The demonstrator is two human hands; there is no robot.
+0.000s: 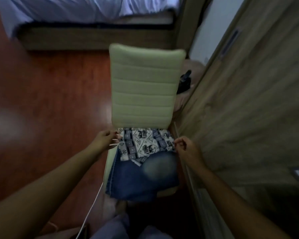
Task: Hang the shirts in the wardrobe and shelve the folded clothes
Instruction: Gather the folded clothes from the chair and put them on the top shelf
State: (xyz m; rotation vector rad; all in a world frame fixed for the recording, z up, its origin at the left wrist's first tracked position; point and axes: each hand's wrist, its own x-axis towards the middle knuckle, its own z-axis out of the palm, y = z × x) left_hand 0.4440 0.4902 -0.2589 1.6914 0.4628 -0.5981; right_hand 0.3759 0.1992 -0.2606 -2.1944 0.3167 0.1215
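A folded white cloth with a dark blue print (143, 144) lies on a cream padded chair (145, 87), on top of folded blue jeans (140, 178) that cover the seat. My left hand (105, 139) is at the cloth's left edge, fingers pinching toward it. At the cloth's right edge my right hand (186, 147) has its fingers curled, touching the fabric. The frame is blurred, so a firm grip cannot be confirmed. The wooden wardrobe door (248, 109) stands directly to the right of the chair.
A bed with a light blue sheet (86, 9) lies beyond the chair. Red-brown wooden floor (47, 94) spreads to the left. A white cable (93, 204) runs down beside the seat. A dark object (184, 83) sits between the chair and the wardrobe. My legs are at the bottom.
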